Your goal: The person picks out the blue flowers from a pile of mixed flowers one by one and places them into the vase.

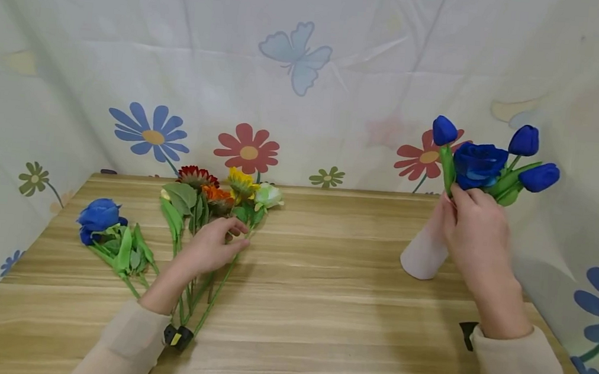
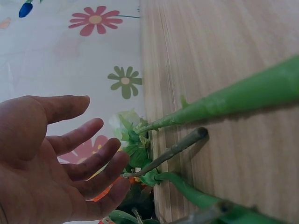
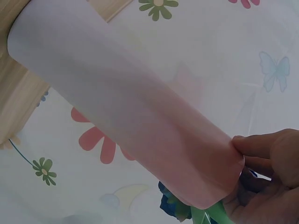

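Note:
On the right, my right hand point(image 1: 479, 232) grips the top rim of a pale pink-white vase point(image 1: 424, 251), fingertips against its outside in the right wrist view. The vase leans, its base at the tabletop. A blue rose point(image 1: 479, 165) and several blue tulips point(image 1: 524, 140) stick out of its mouth. My left hand point(image 1: 213, 243) is over the stems of several mixed flowers, its fingers loosely spread and holding nothing in the left wrist view. Among those flowers are a dark red bloom point(image 1: 197, 176), an orange one point(image 1: 217, 196), a yellow one point(image 1: 242, 183) and a pale green-white rose point(image 1: 268, 197).
A blue rose point(image 1: 99, 220) with green leaves lies at the table's left. A small black object with a yellow mark point(image 1: 177, 337) is by my left sleeve; another black piece point(image 1: 466, 335) shows by the right sleeve. Printed cloth point(image 1: 342, 66) closes off the back and sides.

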The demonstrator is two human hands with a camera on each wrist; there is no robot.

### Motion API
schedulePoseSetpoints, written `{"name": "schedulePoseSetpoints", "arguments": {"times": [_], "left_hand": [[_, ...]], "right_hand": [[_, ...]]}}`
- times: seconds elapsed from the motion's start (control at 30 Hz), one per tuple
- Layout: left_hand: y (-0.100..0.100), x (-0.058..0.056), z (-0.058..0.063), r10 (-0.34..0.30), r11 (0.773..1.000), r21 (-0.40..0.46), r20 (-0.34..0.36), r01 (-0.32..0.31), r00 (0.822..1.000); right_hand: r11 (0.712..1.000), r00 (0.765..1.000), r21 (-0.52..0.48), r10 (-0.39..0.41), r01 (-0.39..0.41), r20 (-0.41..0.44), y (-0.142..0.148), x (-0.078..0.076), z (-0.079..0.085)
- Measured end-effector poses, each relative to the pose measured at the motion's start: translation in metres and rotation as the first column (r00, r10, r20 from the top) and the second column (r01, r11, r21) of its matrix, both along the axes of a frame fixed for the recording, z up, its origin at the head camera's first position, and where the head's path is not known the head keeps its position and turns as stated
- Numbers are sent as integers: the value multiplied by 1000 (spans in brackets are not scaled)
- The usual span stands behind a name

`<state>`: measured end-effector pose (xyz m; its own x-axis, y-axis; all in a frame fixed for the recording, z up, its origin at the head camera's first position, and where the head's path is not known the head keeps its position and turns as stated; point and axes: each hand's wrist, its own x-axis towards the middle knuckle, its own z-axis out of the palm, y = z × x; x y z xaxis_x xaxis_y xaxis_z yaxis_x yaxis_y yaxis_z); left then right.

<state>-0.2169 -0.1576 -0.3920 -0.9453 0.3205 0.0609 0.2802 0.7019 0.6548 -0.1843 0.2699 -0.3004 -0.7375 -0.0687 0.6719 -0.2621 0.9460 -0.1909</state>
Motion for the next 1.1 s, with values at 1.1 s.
{"name": "schedulePoseSetpoints", "arguments": {"times": [1.1], "left_hand": [[16,0,8,9,1000,-18,-47,-9,999]], "right_hand": [[957,959,83,281,-278,-31,-49,-1,-46]]}}
